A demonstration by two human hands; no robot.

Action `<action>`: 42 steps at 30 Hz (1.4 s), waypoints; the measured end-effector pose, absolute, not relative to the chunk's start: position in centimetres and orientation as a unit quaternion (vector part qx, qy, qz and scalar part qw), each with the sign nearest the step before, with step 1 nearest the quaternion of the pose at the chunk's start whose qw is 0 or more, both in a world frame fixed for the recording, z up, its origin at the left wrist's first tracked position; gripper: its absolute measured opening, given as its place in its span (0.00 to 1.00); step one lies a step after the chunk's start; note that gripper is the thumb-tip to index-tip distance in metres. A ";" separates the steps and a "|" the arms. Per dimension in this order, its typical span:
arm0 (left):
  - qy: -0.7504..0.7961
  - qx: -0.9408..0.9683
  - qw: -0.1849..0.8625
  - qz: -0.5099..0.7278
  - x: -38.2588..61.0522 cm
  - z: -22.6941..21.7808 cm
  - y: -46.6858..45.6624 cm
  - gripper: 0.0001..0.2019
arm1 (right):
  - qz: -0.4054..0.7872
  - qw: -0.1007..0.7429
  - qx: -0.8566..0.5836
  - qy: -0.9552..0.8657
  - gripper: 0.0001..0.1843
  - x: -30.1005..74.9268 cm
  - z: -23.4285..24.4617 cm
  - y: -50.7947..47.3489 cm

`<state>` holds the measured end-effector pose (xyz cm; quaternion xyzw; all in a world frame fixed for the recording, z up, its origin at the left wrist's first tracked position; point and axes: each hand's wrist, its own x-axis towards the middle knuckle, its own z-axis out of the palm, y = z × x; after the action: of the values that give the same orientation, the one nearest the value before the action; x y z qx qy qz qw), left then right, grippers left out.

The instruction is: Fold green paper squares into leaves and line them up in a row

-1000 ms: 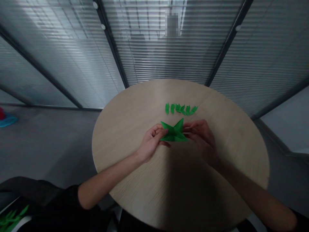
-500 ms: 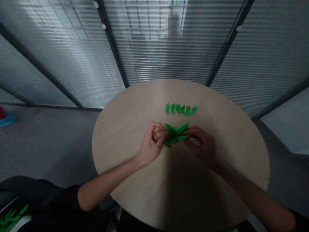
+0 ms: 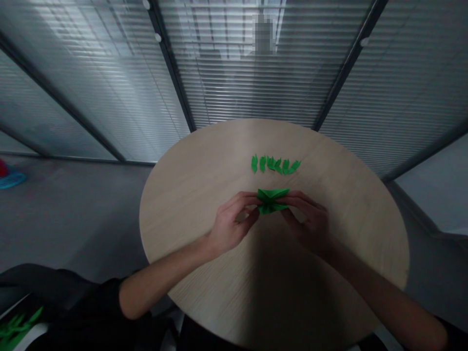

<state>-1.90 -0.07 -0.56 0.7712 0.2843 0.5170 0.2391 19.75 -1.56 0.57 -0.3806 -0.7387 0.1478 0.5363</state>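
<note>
Round pale wood table (image 3: 190,219) fills the lower middle, with glass walls with slatted blinds (image 3: 234,73) behind it, a pixelated patch at top centre. Blue object (image 3: 11,180) cut off at left edge; green paper bits (image 3: 16,325) cut off lower left, dim. Folded green paper (image 3: 272,201) sits mid-table, held above the surface, partly hidden by fingers. Left hand (image 3: 232,224) and right hand (image 3: 309,222) pinch its opposite sides, fingers nearly closed. Row of small green paper leaves (image 3: 276,165) lies just beyond.
</note>
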 end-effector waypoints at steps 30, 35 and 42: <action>0.338 0.764 0.243 0.492 -1.6 -1.6 -0.7 0.06 | 0.180 0.491 -0.421 -0.742 0.06 19.3 -0.7 -2.0; 0.301 0.781 0.211 0.505 -1.6 -1.6 -0.3 0.04 | 0.150 0.496 -0.380 -0.766 0.04 19.4 -0.8 -1.8; 0.255 0.795 0.196 0.515 -1.5 -1.5 -0.1 0.05 | 0.131 0.488 -0.347 -0.790 0.06 19.6 -0.9 -1.5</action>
<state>-1.46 -0.13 -1.50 0.7949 0.2550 0.5146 0.1956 19.58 -1.53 -0.91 -0.3475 -0.7899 0.1310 0.4881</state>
